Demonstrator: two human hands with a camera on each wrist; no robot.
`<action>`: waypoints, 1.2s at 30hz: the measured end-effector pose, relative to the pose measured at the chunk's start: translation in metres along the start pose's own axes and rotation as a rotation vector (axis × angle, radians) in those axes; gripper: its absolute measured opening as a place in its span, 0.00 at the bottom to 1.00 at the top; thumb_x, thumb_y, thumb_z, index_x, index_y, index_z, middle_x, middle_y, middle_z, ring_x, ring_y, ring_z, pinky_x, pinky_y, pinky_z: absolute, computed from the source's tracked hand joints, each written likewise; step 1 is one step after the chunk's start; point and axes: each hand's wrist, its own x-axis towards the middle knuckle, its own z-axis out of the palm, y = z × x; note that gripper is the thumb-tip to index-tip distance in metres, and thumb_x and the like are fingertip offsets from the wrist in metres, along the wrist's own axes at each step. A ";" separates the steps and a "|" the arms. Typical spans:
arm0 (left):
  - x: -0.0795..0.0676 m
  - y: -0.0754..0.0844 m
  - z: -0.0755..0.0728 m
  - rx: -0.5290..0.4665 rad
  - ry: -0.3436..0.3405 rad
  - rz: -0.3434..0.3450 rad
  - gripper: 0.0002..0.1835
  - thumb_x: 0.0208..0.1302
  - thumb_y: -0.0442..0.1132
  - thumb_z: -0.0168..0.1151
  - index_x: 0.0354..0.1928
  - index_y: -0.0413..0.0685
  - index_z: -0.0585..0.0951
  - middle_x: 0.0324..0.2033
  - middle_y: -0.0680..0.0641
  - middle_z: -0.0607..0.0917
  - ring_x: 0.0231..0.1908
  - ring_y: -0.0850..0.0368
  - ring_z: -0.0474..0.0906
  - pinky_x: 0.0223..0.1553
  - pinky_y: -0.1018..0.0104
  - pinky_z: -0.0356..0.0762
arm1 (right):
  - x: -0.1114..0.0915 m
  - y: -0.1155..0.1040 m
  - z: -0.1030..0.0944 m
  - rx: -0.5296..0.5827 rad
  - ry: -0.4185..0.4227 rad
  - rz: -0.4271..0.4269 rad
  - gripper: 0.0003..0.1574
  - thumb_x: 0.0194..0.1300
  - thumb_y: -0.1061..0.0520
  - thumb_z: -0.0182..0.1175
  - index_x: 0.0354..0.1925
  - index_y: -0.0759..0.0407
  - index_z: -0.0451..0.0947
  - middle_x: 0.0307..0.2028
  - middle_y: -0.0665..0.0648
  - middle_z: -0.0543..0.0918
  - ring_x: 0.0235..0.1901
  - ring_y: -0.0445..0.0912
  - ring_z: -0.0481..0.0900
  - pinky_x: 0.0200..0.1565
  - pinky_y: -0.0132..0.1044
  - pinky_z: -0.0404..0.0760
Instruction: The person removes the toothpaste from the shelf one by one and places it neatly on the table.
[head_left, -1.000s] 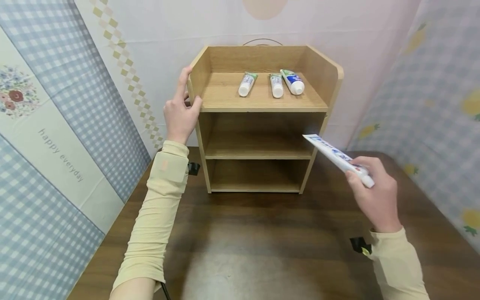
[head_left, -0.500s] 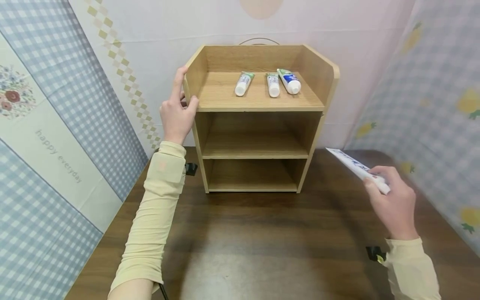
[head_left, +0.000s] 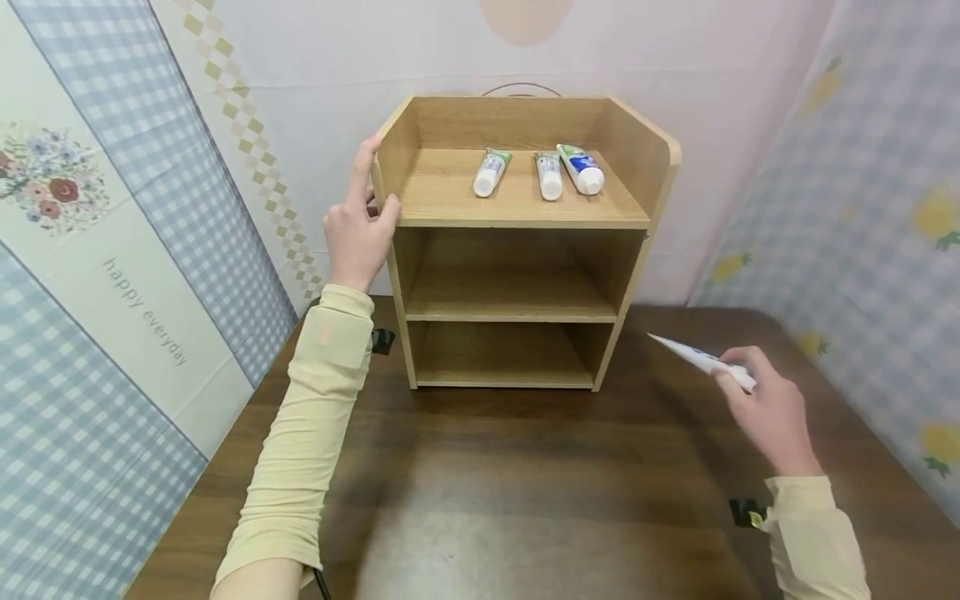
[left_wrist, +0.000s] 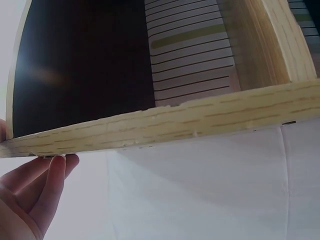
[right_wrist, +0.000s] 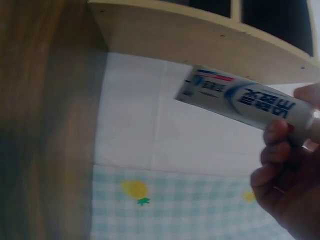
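Note:
My left hand (head_left: 358, 237) grips the left side panel of a small wooden shelf unit (head_left: 450, 222), thumb at its front edge and fingers along the outside. In the left wrist view, fingertips (left_wrist: 56, 167) press against the panel's outer face. Out to the right of the unit, my right hand (head_left: 772, 412) holds a white toothpaste tube (head_left: 699, 358) by its capped end, above the table. The tube's flat end points toward the shelf, and the right wrist view shows its blue print. Three more tubes lie on the top board: one left (head_left: 491, 173), one middle (head_left: 549, 177), one blue-and-white (head_left: 581, 171).
Two lower compartments of the unit face me, with a middle board (head_left: 510, 317) between them. Under it is a dark wooden table (head_left: 480, 467). Patterned cloth hangs at the left (head_left: 142, 308), behind the unit (head_left: 315, 50), and at the right (head_left: 847, 250).
The right hand has moved right and lower, away from the shelf, then slightly back left. Its toothpaste tube has turned from face-on to nearly edge-on in the head view. The left hand keeps its grip.

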 end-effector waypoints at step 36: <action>-0.008 -0.001 0.018 -0.548 -0.012 -0.310 0.30 0.62 0.37 0.52 0.69 0.61 0.69 0.63 0.45 0.77 0.56 0.56 0.78 0.55 0.61 0.77 | 0.000 0.047 0.029 -0.165 -0.434 -0.048 0.20 0.71 0.49 0.51 0.55 0.58 0.68 0.26 0.61 0.78 0.21 0.48 0.66 0.25 0.39 0.63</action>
